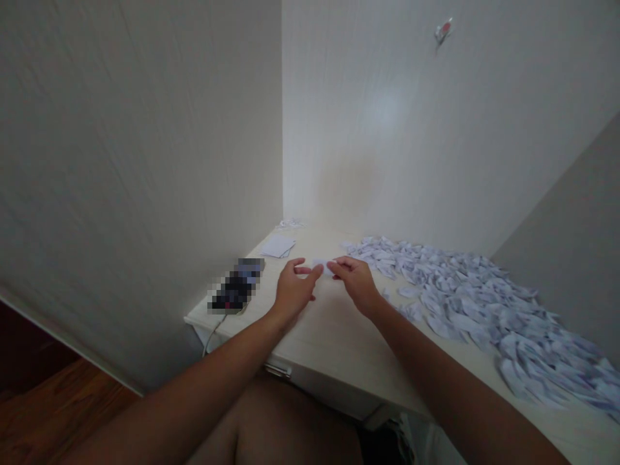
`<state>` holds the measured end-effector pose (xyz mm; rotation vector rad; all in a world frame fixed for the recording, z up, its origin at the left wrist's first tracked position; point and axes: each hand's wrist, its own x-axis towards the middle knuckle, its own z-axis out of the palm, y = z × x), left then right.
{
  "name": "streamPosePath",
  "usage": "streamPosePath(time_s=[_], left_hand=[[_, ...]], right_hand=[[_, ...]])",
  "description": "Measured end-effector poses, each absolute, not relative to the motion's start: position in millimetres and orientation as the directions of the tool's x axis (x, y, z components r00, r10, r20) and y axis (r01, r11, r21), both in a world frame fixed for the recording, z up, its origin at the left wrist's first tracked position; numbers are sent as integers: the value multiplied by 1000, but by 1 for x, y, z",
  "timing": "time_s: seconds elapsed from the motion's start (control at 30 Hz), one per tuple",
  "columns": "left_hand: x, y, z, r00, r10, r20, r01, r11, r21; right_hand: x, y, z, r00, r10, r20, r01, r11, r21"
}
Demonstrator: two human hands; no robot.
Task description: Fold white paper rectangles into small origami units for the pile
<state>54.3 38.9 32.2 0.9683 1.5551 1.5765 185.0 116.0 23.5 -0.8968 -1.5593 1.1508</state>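
Observation:
A small white paper piece [323, 267] lies between my two hands on the pale table [339, 336]. My left hand [293, 289] pinches its left end with thumb and fingertips. At the right end my right hand [356, 281] pinches it too, fingers curled. Both hands rest low over the tabletop near its middle. A large heap of folded white paper pieces [479, 303] spreads to the right of my right hand.
A blurred dark phone [236, 287] with a white cable [213, 336] lies at the table's left edge. A small stack of flat white sheets [277, 246] sits near the back corner, with a few scraps [290, 223] behind. Walls close in left and behind.

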Motion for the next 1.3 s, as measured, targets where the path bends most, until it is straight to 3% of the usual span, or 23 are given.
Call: streamPosePath(time_s=[0.2,0.37,0.7,0.93,1.3], left_hand=[[78,67,14,-311,949,-42,-383,-85,920],[73,67,4,-294,956,-6,-462,-137,876],[66,70,0,-226,974,11,-456,-116,882],[66,69,-1,-297,954,29,-376,-145,915],[52,56,-3,-312,919,242,-115,-290,950]], right_hand=[[191,124,24,-141,949,283,-4,285,-958],[189,121,19,-195,952,235,-25,235,-972],[189,122,17,-222,959,179,-28,177,-984],[190,121,17,-266,949,171,30,185,-982],[190,119,21,-323,945,49,-35,39,-999]])
